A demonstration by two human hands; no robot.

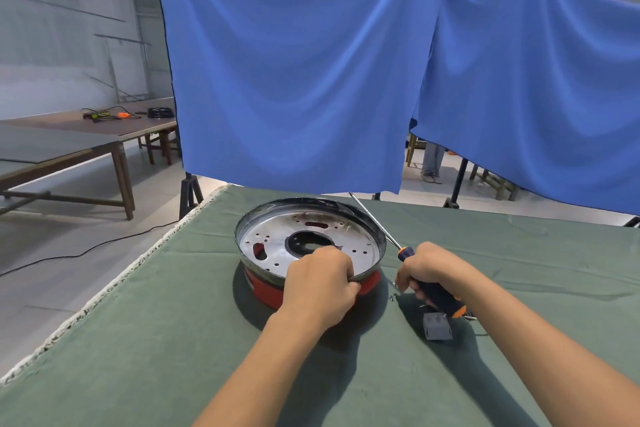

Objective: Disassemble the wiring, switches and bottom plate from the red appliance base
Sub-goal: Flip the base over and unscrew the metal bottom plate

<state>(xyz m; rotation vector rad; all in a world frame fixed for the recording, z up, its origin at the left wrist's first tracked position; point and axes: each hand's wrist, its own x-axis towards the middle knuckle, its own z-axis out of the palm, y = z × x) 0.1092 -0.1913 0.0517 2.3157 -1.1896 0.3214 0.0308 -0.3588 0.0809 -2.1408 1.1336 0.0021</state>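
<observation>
1. Two hands show: the left hand (pixel 320 282) grips the near rim of one red base (pixel 266 289) on the green cloth (pixel 138 340).
2. Right hand (pixel 424 270) is wrapped around one screwdriver (pixel 437 291).
3. One small grey block (pixel 437 326) lies beside it.

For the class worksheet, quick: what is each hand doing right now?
Left hand: grips the appliance base rim.
Right hand: holds the screwdriver.

Blue cloth (pixel 294 73) hung behind; wood table (pixel 104 128) far left.
</observation>
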